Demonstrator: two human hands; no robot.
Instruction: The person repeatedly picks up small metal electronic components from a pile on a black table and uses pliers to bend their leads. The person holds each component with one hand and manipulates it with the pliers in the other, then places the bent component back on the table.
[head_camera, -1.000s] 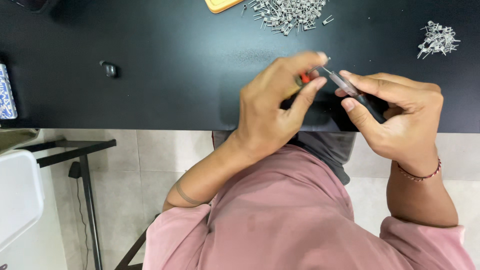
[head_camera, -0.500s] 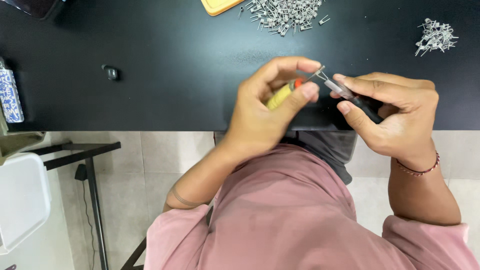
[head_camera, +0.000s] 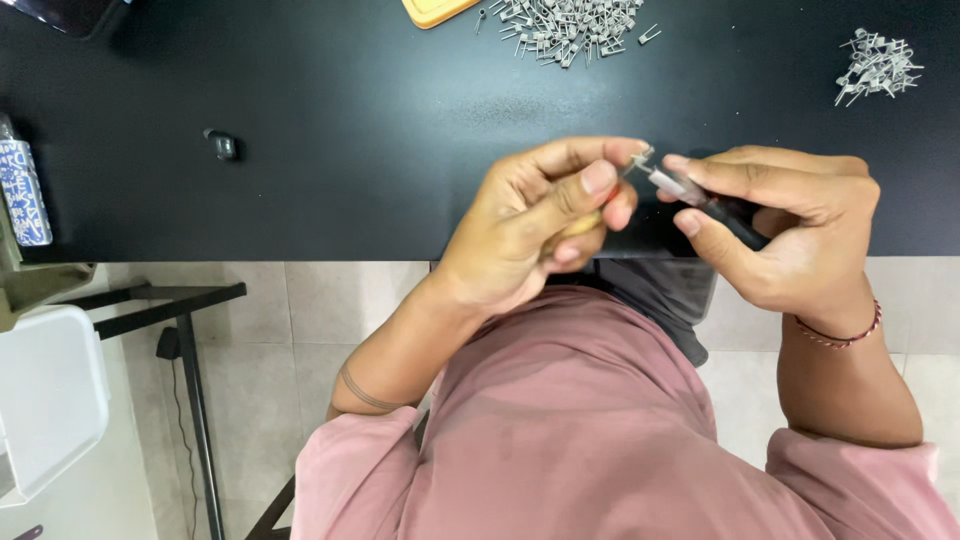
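Work piece: a slim tool with a pale metallic front and a black handle (head_camera: 700, 198), held level above the desk's near edge, right of its middle, clear of the surface.
Small part: a tiny grey metal piece (head_camera: 640, 157) sits at the tool's tip, between the two hands; its exact shape is too small to tell.
Right hand: the right hand (head_camera: 790, 235) grips the black handle, thumb under and forefinger laid along the top, fingers closed narrow about it.
Left hand: the left hand (head_camera: 535, 225) is curled shut, thumb and forefinger pinched at the small part by the tool's tip; the lower fingers fold over a yellowish object with a touch of orange (head_camera: 580, 226), mostly hidden in the palm.
Contact: the fingertips of both hands lie just beside one another at the tip; whether they touch cannot be told.
Desk: a black desk (head_camera: 350, 130) runs across the upper part of the view, its near edge just beyond the person's body.
Far edge, middle: a loose heap of small grey metal parts (head_camera: 570, 22), with the corner of a yellow tray (head_camera: 435, 10) just beside it on the left.
Far right corner: a second, smaller cluster of the same grey parts (head_camera: 875, 65), well apart from the first.
Left part of desk: a small dark object (head_camera: 222, 145) lying alone.
Left edge: a blue and white patterned container (head_camera: 25, 195).
Below the desk: tiled floor, a black metal frame (head_camera: 185, 330) and a white bin (head_camera: 45, 400) at the left.
Clothing: pink sleeves; a red cord bracelet (head_camera: 840, 335) on the right wrist.
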